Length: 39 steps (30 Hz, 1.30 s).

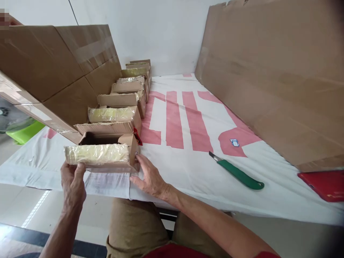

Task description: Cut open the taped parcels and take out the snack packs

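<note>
Head view, left to right. A green tub [25, 132] sits at the far left edge, below the surface [188, 168], which is covered by a white sheet with red markings. A large carton [53, 71] leans over the left part of the surface, tilted, with clear tape on its seams.

The left hand [72, 181] grips the left end of the nearest box [100, 154], fingers curled up against the end face. This box lies at the near edge of the surface, its top flap open, with a yellowish plastic-wrapped block filling the side facing the camera. The right hand [149, 175] rests flat on the surface, fingers extended, fingertips touching the lower right corner of the same box; it encloses nothing.

Behind the box, a row of boxes [126, 93] of the same kind runs away from the camera toward the wall [161, 32], each just beside the next. Several show the same yellowish wrapped content; some have open flaps. A small red item sits at the right side of the second box; what it is cannot be told.

A green knife [238, 172] lies on the surface to the right of the right hand, well apart from it, blade pointing up-left. A flat cardboard sheet [274, 79] leans along the right side. A red object [326, 184] lies at the far right edge, just below the sheet.
</note>
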Available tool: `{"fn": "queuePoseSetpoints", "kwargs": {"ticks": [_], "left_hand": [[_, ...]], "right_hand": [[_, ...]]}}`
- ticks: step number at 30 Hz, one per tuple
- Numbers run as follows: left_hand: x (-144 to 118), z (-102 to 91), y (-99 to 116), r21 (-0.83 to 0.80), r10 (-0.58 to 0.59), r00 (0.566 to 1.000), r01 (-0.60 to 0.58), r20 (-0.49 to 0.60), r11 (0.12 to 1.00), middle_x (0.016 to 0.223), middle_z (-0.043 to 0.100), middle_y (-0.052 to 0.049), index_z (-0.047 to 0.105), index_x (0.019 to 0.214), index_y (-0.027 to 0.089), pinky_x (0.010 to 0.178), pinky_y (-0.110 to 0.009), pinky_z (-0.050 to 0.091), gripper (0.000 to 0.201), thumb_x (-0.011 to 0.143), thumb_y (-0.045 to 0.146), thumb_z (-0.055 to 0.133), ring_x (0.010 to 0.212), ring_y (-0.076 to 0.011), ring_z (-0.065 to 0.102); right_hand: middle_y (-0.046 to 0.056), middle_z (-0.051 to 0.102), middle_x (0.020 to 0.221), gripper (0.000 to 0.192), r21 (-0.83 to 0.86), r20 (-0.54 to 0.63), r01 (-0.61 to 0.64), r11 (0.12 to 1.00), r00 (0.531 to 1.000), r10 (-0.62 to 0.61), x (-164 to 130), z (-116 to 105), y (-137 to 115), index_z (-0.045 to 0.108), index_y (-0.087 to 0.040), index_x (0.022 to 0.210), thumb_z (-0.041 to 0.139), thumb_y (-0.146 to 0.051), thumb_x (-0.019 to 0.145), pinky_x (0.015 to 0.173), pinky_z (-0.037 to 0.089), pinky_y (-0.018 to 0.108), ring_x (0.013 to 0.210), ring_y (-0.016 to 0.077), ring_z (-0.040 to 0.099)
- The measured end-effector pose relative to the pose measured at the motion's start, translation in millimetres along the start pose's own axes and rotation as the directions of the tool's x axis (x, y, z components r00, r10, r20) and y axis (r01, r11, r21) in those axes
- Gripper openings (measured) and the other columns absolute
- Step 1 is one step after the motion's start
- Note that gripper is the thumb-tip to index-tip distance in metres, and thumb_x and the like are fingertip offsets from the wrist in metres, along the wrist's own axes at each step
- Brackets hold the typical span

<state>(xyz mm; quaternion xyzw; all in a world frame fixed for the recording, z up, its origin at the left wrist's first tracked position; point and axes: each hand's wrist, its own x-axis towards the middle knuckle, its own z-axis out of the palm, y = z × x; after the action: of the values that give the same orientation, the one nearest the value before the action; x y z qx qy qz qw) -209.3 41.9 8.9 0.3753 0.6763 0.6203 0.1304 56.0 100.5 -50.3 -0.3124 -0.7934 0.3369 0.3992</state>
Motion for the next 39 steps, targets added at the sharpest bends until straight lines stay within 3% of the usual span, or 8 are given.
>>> {"fn": "queuePoseSetpoints", "kwargs": {"ticks": [3, 7, 16, 24, 31, 35, 39], "left_hand": [[0, 2.4, -1, -0.069, -0.129, 0.991, 0.128, -0.018, 0.989, 0.114, 0.068, -0.006, 0.057, 0.126, 0.022, 0.112, -0.047, 0.05, 0.059, 0.079, 0.047, 0.081, 0.112, -0.024, 0.067], [16, 14.0, -3, -0.139, -0.148, 0.987, 0.137, -0.069, 0.981, 0.113, 0.066, -0.005, 0.043, 0.138, 0.023, 0.115, -0.05, 0.048, 0.08, 0.073, 0.043, 0.086, 0.111, -0.022, 0.067], [16, 18.6, -11, -0.131, -0.061, 0.997, 0.054, -0.047, 0.99, 0.108, 0.066, -0.004, 0.048, 0.123, 0.024, 0.114, -0.052, 0.049, 0.065, 0.075, 0.048, 0.084, 0.113, -0.023, 0.066], [13, 18.5, -4, -0.187, -0.132, 0.984, 0.108, -0.122, 0.976, 0.11, 0.065, -0.003, 0.046, 0.124, 0.023, 0.118, -0.057, 0.043, 0.071, 0.068, 0.036, 0.089, 0.116, -0.0244, 0.066], [15, 19.7, -10, -0.155, -0.085, 0.987, 0.063, -0.139, 0.986, 0.108, 0.065, -0.003, 0.047, 0.12, 0.022, 0.116, -0.055, 0.045, 0.065, 0.071, 0.041, 0.086, 0.119, -0.0259, 0.066], [14, 21.2, -13, -0.145, -0.076, 0.988, 0.056, -0.135, 0.988, 0.119, 0.065, -0.008, 0.047, 0.125, 0.022, 0.118, -0.056, 0.044, 0.07, 0.072, 0.047, 0.085, 0.129, -0.0287, 0.062], [-2, 19.3, -10, -0.119, -0.155, 0.979, 0.139, -0.135, 0.983, 0.146, 0.055, -0.018, 0.041, 0.138, 0.021, 0.125, -0.057, 0.034, 0.084, 0.073, 0.05, 0.085, 0.145, -0.0332, 0.051]], "right_hand": [[0.022, 0.047, 0.161, 0.089, -0.005, 0.003, -0.021, 1.0, 1.0, 0.021, 1, 10, 0, 0.032, -0.017, 0.163, 0.076, -0.038, 0.088, 0.123, 0.042, 0.055, 0.149, 0.035, 0.047], [0.022, 0.042, 0.166, 0.093, 0.006, 0.029, -0.013, 1.0, 1.0, 0.012, 8, 11, 6, 0.029, -0.017, 0.164, 0.076, -0.034, 0.086, 0.125, 0.04, 0.055, 0.151, 0.0354, 0.044], [0.023, 0.036, 0.169, 0.094, 0.108, 0.084, 0.022, 0.994, 0.996, -0.031, 6, 8, 22, 0.035, -0.01, 0.162, 0.079, -0.027, 0.081, 0.128, 0.037, 0.05, 0.156, 0.033, 0.039], [0.023, 0.038, 0.169, 0.092, 0.145, 0.081, 0.046, 0.988, 0.995, -0.059, 2, 8, 24, 0.038, -0.011, 0.161, 0.079, -0.032, 0.081, 0.127, 0.039, 0.05, 0.155, 0.0325, 0.041], [0.02, 0.034, 0.171, 0.095, 0.107, 0.146, 0.039, 0.993, 0.988, -0.054, 5, 7, 21, 0.033, -0.015, 0.164, 0.079, -0.03, 0.082, 0.128, 0.037, 0.049, 0.158, 0.0314, 0.037], [0.02, 0.038, 0.169, 0.088, 0.122, 0.113, 0.015, 0.992, 0.993, -0.028, 5, 9, 20, 0.039, -0.016, 0.16, 0.076, -0.024, 0.081, 0.127, 0.038, 0.048, 0.156, 0.0308, 0.041], [0.02, 0.047, 0.162, 0.069, 0.135, 0.026, -0.009, 0.991, 1.0, 0.006, 2, 12, 23, 0.052, -0.016, 0.147, 0.071, -0.02, 0.08, 0.112, 0.055, 0.045, 0.146, 0.0308, 0.053]]}}
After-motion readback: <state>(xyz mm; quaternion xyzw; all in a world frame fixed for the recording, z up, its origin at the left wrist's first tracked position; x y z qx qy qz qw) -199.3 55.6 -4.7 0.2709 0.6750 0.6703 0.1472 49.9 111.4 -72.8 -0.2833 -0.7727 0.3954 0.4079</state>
